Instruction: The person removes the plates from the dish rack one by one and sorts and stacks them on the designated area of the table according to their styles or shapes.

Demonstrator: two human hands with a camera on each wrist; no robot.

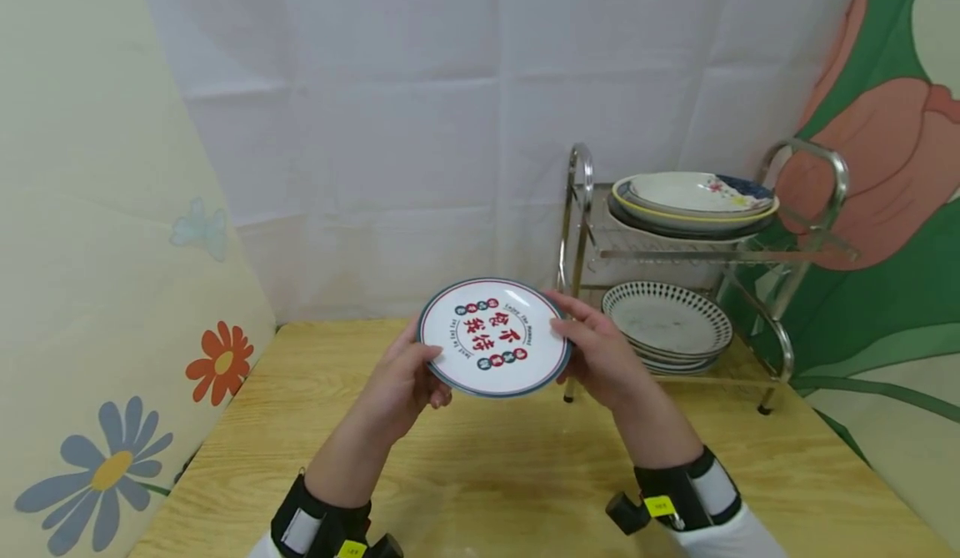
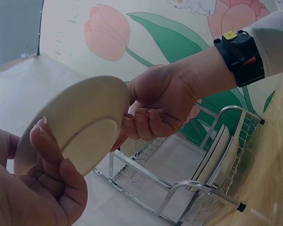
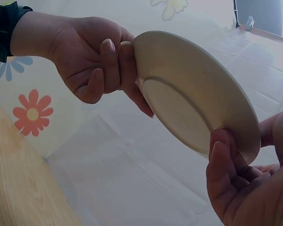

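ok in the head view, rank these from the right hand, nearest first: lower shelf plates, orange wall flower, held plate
1. held plate: gripped by the right hand, on its left side
2. lower shelf plates: just to its right
3. orange wall flower: far over on the left

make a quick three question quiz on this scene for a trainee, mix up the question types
1. True or false: the left hand and right hand both hold the printed plate.
2. Which shelf of the metal dish rack holds the plate with dark marks all around its rim? A) upper B) lower
3. Fill the gap: the printed plate's underside shows in both ____ views.

Key: 1. True; 2. B; 3. wrist
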